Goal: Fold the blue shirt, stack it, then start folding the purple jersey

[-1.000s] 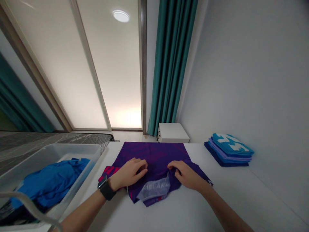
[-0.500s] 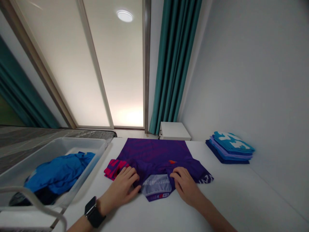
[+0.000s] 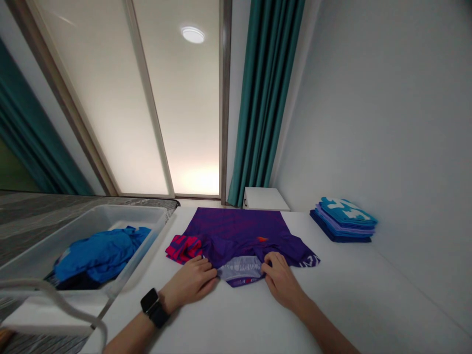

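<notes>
The left hand, loosely curled, touched the near edge of the purple shirt, its grip impossible to tell; the right hand, fingers bunched, pinched cloth beside the collar. Equally near both, the shirt lay beyond, its body reaching the table's far edge.

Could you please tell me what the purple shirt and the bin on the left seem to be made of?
The purple shirt looks like thin, matte fabric, perhaps polyester: it lies in soft creases and bears sporty printed-looking lettering, though the weave is too fine to see. The bin appears to be satin-finished plastic, judging by its milky, translucent walls and rounded corners.
</notes>
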A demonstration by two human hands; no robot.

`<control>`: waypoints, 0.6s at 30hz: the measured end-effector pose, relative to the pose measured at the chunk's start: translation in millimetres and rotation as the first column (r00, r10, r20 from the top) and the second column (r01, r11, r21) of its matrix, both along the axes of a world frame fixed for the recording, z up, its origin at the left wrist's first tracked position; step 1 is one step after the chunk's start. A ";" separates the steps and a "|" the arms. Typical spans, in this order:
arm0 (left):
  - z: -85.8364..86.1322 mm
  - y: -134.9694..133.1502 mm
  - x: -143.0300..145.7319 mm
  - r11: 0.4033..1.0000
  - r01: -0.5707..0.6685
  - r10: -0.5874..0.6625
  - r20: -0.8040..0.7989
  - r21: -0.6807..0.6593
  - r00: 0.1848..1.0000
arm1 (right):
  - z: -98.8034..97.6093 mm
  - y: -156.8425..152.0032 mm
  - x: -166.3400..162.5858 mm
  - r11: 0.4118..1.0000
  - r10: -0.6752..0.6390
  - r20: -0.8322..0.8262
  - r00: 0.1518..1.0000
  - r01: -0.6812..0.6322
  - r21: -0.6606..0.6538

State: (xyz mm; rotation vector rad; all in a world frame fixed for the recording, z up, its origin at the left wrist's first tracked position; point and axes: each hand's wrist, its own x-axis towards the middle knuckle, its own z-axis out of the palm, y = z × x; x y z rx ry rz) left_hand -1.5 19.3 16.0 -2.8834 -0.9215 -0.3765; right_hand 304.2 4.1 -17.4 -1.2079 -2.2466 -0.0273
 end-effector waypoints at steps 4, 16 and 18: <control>4.0 -0.4 0.7 1.000 -0.006 0.005 0.051 0.013 0.999 | 5.6 -7.1 0.3 1.000 0.015 -0.068 0.998 -0.015 0.002; 39.6 -13.0 7.5 0.980 -0.068 0.108 0.209 -0.187 0.972 | 47.8 -16.6 2.8 0.967 0.047 -0.196 0.979 -0.094 -0.236; 32.9 -6.1 7.5 0.977 -0.140 0.174 0.224 -0.158 0.959 | 44.7 -8.5 -0.2 0.972 0.018 -0.120 0.993 -0.046 -0.231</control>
